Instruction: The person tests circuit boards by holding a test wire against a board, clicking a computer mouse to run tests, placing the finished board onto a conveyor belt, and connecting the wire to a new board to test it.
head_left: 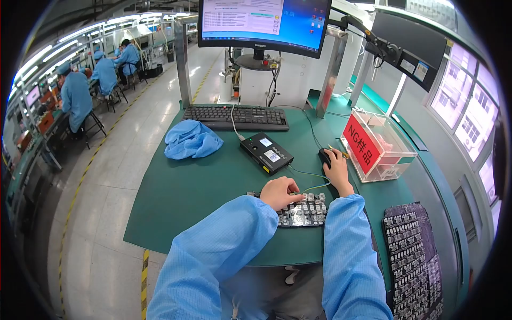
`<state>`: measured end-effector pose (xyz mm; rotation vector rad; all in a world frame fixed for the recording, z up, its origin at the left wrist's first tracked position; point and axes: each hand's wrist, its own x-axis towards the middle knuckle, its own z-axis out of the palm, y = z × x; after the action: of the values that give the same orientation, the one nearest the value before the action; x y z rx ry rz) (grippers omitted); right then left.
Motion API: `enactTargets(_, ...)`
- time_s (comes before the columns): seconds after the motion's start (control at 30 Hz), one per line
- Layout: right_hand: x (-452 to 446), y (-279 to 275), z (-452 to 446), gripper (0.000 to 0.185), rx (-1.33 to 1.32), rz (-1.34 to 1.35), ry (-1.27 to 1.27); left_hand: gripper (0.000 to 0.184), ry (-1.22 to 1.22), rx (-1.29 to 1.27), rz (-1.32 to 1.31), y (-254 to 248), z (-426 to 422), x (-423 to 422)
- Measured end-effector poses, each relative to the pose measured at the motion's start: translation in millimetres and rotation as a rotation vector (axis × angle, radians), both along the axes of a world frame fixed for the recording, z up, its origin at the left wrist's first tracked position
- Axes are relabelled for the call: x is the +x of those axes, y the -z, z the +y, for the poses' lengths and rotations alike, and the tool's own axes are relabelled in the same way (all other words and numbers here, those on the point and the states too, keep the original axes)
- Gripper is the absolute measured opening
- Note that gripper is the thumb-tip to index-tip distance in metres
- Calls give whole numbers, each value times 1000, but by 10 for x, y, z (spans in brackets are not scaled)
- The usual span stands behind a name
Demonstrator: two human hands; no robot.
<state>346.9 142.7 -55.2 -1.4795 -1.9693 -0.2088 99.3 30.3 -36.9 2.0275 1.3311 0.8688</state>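
Note:
My right hand [338, 169] rests over a black computer mouse [324, 156] on the green mat, its fingers curled round it. Lower and to the left, my left hand [279, 193] lies at the top edge of a panel of small electronic parts [301, 217], fingers bent together; what its fingertips hold, if anything, is too small to tell. Just above my left hand sits a black box-shaped device [266, 153] with a small lit screen and a label. A cable runs from the device, and thin wires pass between it and my hands.
A keyboard [237, 117] lies below a monitor [261, 24]. Crumpled blue cloth [192, 140] is at the left. A clear box with a red sign [362, 144] stands right of the mouse. Another parts panel [413, 256] lies at the right. Several people sit far left.

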Motion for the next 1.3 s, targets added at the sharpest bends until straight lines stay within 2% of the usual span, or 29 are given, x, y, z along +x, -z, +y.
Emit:
enactTargets(0.97,-5,-12,0,49,15,-2,-6,35,4,-5,-9,-3,5,0)
enactTargets(1.1,16,22,39,49,54,-18,-19,32,43,91,-77,48,33,6)
enactTargets(1.23,15,53,31,47,77,-1,-26,28,75,139,30,49,48,24)
enactTargets(1.3,12,63,24,47,80,-4,1,28,87,68,-11,4,34,27)
